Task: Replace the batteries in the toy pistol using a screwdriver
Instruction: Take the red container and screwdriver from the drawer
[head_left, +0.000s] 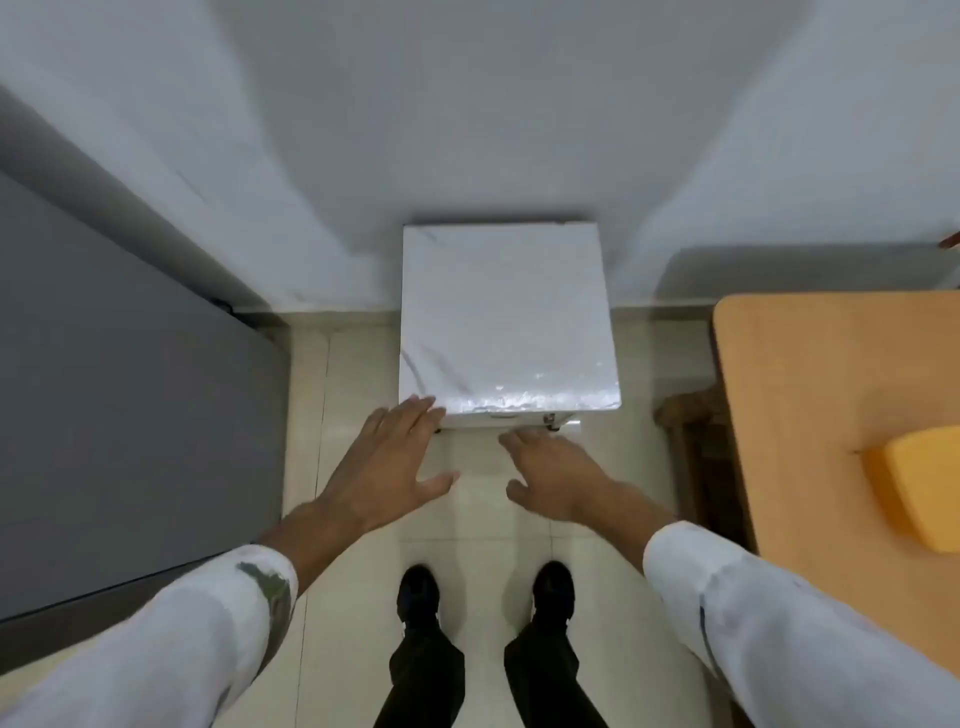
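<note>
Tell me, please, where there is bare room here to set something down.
The white stand is bare on top from the wall to its near edge; only the left hand reaches its front left corner. The wooden table is bare beyond the yellow object. The right hand hovers before the stand's front.

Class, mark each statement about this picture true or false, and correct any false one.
1. The left hand and the right hand are both open and hold nothing. True.
2. A toy pistol lies on the small white marble-patterned cabinet. False: no pistol is in view.
3. A yellow object sits on the wooden table at the person's right. True.
4. The person's shoes are white. False: they are black.
</note>
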